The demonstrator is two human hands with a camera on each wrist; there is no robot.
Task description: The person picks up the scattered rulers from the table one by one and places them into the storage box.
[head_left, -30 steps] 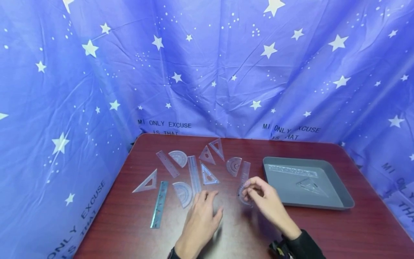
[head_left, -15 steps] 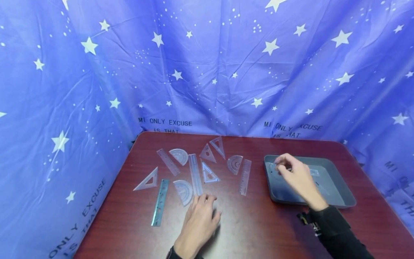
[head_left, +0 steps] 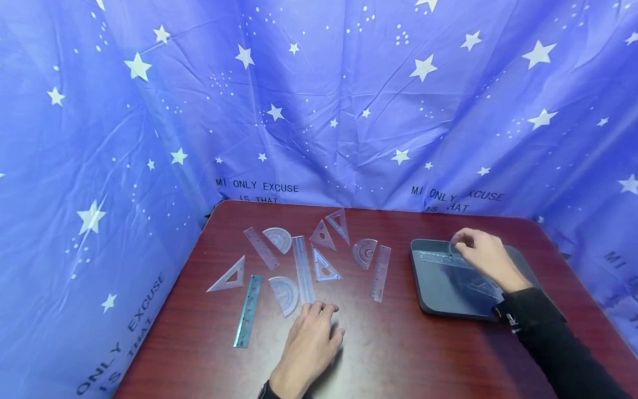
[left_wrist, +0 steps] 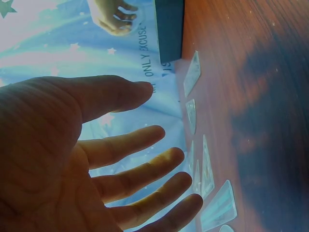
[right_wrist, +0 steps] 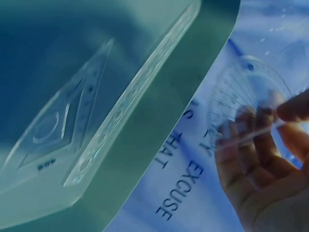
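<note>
My right hand (head_left: 485,257) pinches a clear protractor (right_wrist: 236,92) between thumb and fingers, over the far side of the grey tray (head_left: 441,293). Inside that tray lie a clear ruler (right_wrist: 130,94) with wavy cut-outs, along the wall, and a clear set square (right_wrist: 63,113). My left hand (head_left: 310,343) holds nothing, its fingers loosely spread over the table. Its fingertips are right at the near end of a long clear ruler (head_left: 303,269). Left of this hand are a clear protractor (head_left: 284,295) and a teal ruler (head_left: 247,311).
Farther back on the dark red table (head_left: 379,354) lie several set squares, such as one clear triangle (head_left: 325,265), another protractor (head_left: 365,253) and a short ruler (head_left: 381,274). A blue star-patterned curtain (head_left: 319,111) hangs behind the table.
My right hand has lifted the protractor from beside the short ruler and carried it right, over the tray. My left hand has stayed almost in place.
</note>
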